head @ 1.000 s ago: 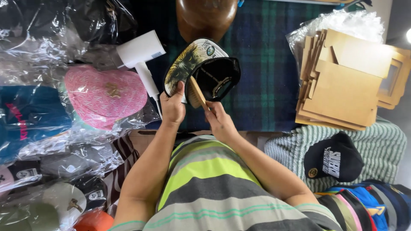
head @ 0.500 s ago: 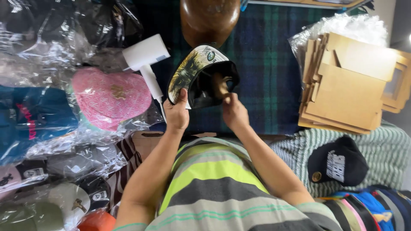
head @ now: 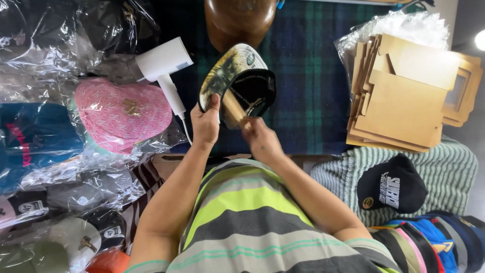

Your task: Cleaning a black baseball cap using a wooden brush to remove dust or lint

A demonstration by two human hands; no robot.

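My left hand [head: 205,124] grips a black cap [head: 255,88] by its printed brim [head: 222,76], holding it upside down over the dark plaid cloth [head: 303,76]. My right hand [head: 260,139] holds a wooden brush [head: 233,108] by its handle, with the brush head against the near edge of the cap's inside.
A white hair dryer [head: 164,65] lies left of the cap, next to a pink cap [head: 124,114] in clear plastic. A brown wooden head form [head: 240,20] stands beyond. Flat cardboard pieces [head: 404,96] lie stacked at right. Another black cap [head: 391,184] rests on a green knit cloth [head: 454,172]. Several bagged caps fill the left side.
My right hand has pulled the brush back out of the cap's inside toward me, down to the near rim. The cap stays held by my left hand.
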